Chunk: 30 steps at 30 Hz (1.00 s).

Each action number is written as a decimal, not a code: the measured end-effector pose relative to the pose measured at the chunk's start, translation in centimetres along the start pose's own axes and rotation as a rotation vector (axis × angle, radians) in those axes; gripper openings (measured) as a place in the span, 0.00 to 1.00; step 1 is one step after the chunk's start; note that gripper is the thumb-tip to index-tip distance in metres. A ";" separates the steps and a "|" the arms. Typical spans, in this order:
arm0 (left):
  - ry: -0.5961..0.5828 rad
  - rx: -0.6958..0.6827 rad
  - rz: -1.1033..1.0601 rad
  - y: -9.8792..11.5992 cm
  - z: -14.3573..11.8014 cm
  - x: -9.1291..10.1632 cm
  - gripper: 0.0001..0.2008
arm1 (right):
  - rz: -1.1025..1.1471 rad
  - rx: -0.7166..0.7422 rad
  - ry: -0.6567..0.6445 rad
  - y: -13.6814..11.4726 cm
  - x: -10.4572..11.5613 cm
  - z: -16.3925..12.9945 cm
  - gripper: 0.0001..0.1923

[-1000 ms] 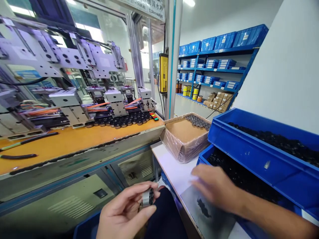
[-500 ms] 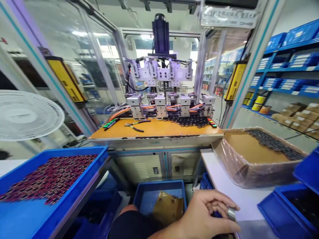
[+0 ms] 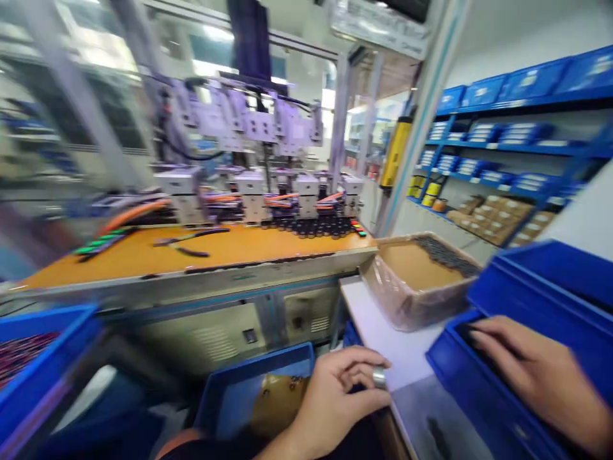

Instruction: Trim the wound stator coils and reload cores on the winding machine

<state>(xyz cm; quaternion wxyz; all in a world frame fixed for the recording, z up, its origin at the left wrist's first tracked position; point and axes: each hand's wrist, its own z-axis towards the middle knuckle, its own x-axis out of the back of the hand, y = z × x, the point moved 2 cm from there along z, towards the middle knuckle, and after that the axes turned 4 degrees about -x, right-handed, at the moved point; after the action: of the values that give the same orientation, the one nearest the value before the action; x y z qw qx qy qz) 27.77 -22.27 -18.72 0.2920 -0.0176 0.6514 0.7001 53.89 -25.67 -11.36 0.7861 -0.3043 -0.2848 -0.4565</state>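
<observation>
My left hand (image 3: 342, 393) is closed around a small silver metal cylinder (image 3: 378, 377), gripped between thumb and fingers near the edge of the white side table. At the right, my right hand (image 3: 527, 367) reaches over a blue bin (image 3: 483, 383), its fingertips down at the bin's far left corner. The fingers are drawn together beside something dark, too blurred to name. Under my left wrist, a blue tray (image 3: 263, 361) holds a brownish sheet or bag (image 3: 278, 399) with a few small rings on it.
A plastic-lined carton (image 3: 407, 306) of dark round parts stands beyond the bin. Ahead, a machine with several clamps (image 3: 251, 191) stands on an orange worktop (image 3: 239, 252) with pliers (image 3: 191, 241) and black round parts (image 3: 320, 227). A blue tray of reddish pieces (image 3: 29, 354) is at left.
The view has swung to the right, so the machine appears farther left. My right hand has come into view at the blue bin. My left hand still holds the silver cylinder.
</observation>
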 end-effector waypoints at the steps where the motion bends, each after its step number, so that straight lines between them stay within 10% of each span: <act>1: -0.007 -0.014 0.010 0.0 0.1 -0.1 0.16 | 0.051 0.051 -0.056 -1.0 -0.2 -0.1 0.06; 8: 0.012 0.038 -0.042 -1.0 -0.5 -1.8 0.17 | 0.331 0.262 -0.132 -6.6 -3.0 -1.3 0.10; 18: 0.008 0.015 -0.026 -2.4 -0.6 -3.4 0.18 | 0.230 0.321 0.110 -5.6 -4.1 -2.5 0.09; 30: 0.036 -0.052 0.018 -1.7 -0.7 -2.9 0.16 | 0.246 0.399 0.038 -5.9 -3.6 -2.7 0.09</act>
<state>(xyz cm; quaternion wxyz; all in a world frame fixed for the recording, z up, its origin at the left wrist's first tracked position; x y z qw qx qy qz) 30.70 -24.08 -19.19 0.2734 -0.0318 0.6383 0.7189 47.59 -28.10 -14.44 0.8855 -0.1665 -0.3155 -0.2976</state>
